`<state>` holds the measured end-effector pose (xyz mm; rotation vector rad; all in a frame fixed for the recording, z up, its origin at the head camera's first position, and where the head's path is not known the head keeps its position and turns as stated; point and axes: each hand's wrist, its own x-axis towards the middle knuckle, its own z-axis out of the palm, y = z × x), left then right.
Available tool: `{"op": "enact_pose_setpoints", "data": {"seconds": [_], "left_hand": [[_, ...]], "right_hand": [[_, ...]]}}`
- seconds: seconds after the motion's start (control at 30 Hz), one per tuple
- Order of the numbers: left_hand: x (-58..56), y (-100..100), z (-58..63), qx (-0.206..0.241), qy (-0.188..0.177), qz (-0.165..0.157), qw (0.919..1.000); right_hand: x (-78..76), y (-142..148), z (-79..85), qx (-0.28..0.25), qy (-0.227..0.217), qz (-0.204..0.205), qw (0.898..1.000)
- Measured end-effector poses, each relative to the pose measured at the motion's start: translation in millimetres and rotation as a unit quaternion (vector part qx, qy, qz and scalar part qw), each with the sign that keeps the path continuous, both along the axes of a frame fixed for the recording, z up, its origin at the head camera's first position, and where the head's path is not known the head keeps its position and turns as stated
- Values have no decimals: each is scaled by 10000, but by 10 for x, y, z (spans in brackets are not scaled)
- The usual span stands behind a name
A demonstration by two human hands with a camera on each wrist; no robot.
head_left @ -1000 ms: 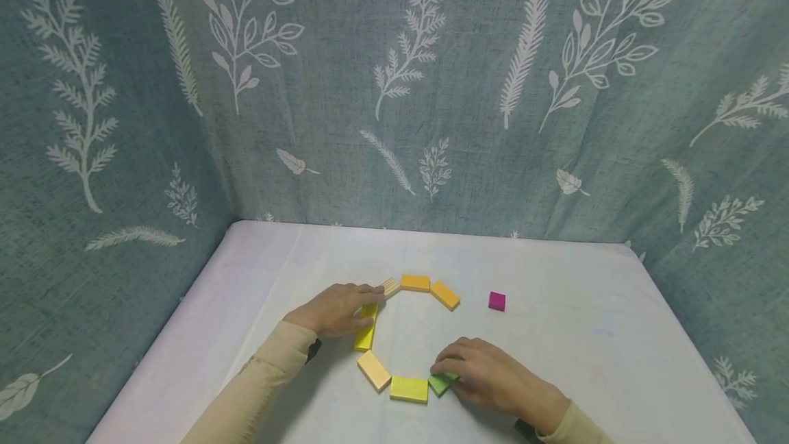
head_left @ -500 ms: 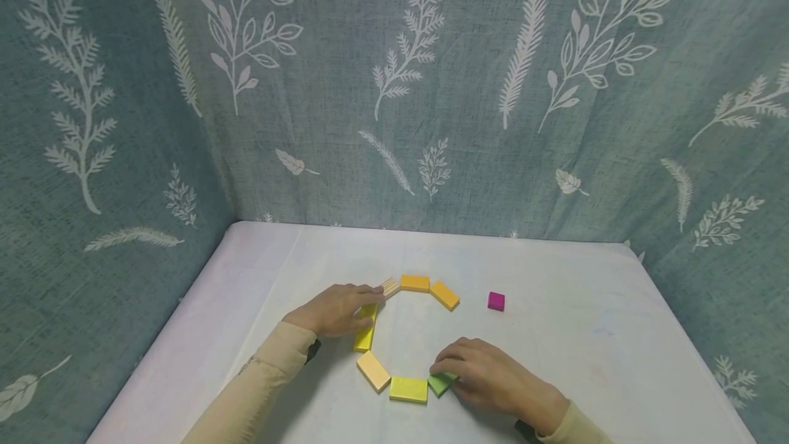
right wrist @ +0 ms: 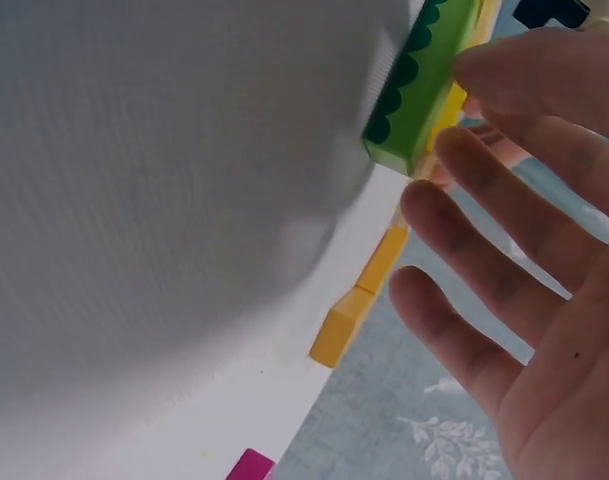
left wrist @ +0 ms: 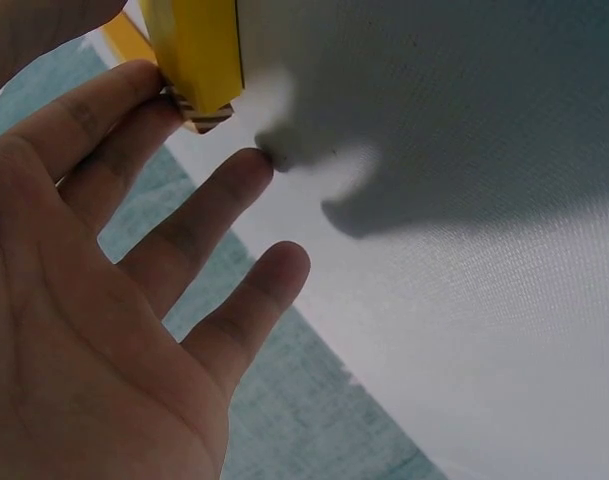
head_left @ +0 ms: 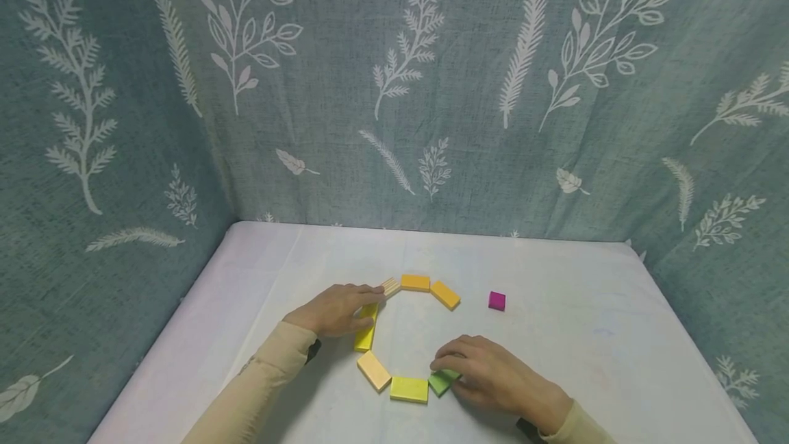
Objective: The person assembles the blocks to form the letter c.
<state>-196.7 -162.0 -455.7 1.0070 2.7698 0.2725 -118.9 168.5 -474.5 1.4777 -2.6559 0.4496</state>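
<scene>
A yellow block [head_left: 365,336] lies partly under my left hand [head_left: 335,308], whose thumb lies over its side. My left fingertips touch the pale striped block [head_left: 391,287] just beyond it. Extended fingers also show in the left wrist view, near the end of the yellow block [left wrist: 196,50]. On the right, my right hand [head_left: 493,374] is at the green block [head_left: 441,381], partly covering it. The right wrist view shows that block's dark green scalloped side [right wrist: 409,80], with the thumb next to it and the other fingers loosely extended.
A pale orange block [head_left: 374,371] and a yellow-green block [head_left: 409,390] continue the curve at the front. Two orange blocks [head_left: 416,283] extend it at the back. Apart to the right sits a magenta cube [head_left: 496,301]. Patterned cloth [head_left: 394,156] bounds the white table [head_left: 567,307].
My right hand has shifted slightly up and right, so more of the green block shows. The left hand and the blocks stay where they were.
</scene>
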Motion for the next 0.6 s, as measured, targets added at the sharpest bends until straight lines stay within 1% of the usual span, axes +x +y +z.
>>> {"op": "enact_pose_setpoints", "data": {"seconds": [0.13,0.23,0.4,0.47,0.53,0.6], "left_hand": [[-4,3,2,-7,-36,46,10000],[-6,5,7,1,-36,48,10000],[-6,1,12,14,-20,36,10000],[-6,0,8,23,-25,32,10000],[-8,0,0,22,-15,23,10000],[-14,1,-11,16,13,15,10000]], "right_hand": [[-8,1,27,-200,219,-65,9995],[-23,6,62,-516,509,-29,9974],[-66,25,120,-1144,1035,176,9879],[-83,32,135,-1311,1168,212,9842],[-98,40,146,-1435,1262,189,9814],[-105,51,156,-1454,1274,56,9811]]}}
